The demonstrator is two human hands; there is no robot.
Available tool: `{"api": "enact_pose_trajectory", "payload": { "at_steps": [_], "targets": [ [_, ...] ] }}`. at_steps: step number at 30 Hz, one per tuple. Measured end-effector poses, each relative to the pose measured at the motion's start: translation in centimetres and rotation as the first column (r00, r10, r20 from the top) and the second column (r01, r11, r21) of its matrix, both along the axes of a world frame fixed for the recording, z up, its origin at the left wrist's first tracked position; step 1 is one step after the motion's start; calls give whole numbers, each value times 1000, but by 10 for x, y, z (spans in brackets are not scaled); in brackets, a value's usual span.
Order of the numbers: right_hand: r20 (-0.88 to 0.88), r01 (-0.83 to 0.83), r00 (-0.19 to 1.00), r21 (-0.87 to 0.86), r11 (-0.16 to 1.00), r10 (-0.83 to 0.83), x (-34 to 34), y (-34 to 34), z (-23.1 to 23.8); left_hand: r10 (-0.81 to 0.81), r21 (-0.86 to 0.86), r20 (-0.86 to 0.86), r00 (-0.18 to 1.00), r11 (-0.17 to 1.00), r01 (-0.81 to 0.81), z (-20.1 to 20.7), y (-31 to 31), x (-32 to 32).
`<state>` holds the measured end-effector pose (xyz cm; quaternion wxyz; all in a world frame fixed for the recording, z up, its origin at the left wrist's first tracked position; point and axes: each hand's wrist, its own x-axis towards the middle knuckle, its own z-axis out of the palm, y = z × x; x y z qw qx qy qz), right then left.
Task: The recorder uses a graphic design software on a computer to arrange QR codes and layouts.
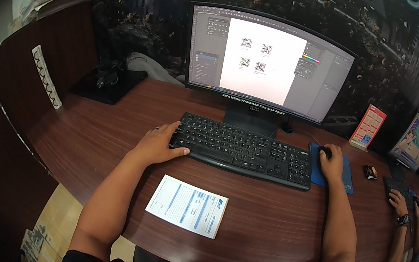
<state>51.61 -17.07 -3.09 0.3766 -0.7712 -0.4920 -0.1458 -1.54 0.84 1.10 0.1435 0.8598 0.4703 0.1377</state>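
My left hand (158,142) lies at the left end of a black keyboard (239,148), thumb stretched along its front edge and the other fingers at its left-hand keys. A ring shows on one finger. On a blue mouse pad (347,174) to the right, my right hand (331,161) is wrapped over a black computer mouse (326,152), mostly covered by the fingers. Behind the keyboard a wide monitor (212,40) displays a design program with a white page and several square codes. A white and blue form pad (187,206) lies on the desk between my forearms.
The brown wooden desk (262,213) curves around me. Stacked papers (59,0) rest on a partition at left, near a black stand (106,81). At right are a red desk calendar (368,126), a small dark box (370,172), another screen (415,141) and a co-worker's hands (399,203).
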Motion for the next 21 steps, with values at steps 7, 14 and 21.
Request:
{"api": "enact_pose_trajectory", "payload": {
  "at_steps": [7,14,21],
  "targets": [
    [-19,-3,1000,-3,1000,3,1,2,-2,21,7,-6,1000,1000,-20,4,-4,2],
    [-2,29,1000,-5,1000,-29,9,1,-3,-552,410,-105,827,734,542,24,-57,98],
    [-66,8,998,-22,1000,-9,-2,4,-1,-657,288,-152,738,685,669,6,-74,201]
  ]
}}
